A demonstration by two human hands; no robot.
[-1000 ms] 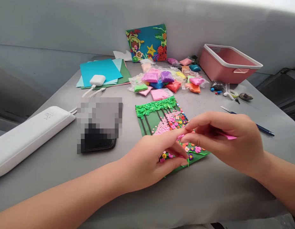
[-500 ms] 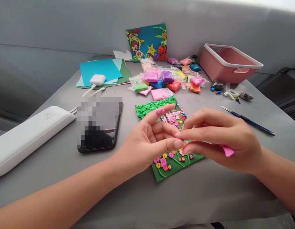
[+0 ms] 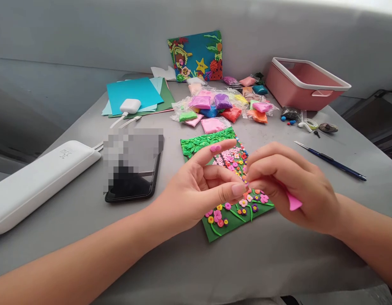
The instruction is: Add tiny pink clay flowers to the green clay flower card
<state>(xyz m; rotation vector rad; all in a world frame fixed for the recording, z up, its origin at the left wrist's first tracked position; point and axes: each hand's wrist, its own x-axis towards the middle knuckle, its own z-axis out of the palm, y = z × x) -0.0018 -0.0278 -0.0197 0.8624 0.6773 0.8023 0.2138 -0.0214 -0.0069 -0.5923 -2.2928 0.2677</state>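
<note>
My left hand is over the green clay flower picture, thumb and bent fingers closing at their tips. Its index finger stretches out and carries small pink clay pieces. My right hand meets those fingertips in a pinch; a tiny bit between them is too small to make out. Tucked in my right palm is a smooth pink piece with a flared end, the rest hidden by the fingers. Clay flowers, green stems and a leafy green top edge cover the picture beneath, partly blocked by both hands.
Bags of coloured clay lie behind the picture. A blue sea-scene picture leans on the wall near a pink basket. At right is a craft knife; at left, a phone, a white power bank and coloured sheets.
My right hand's fingers have curled from nearly straight into a tighter pinch at the left fingertips. The pink flared piece has shifted slightly left and tilted. My left hand has moved slightly right.
</note>
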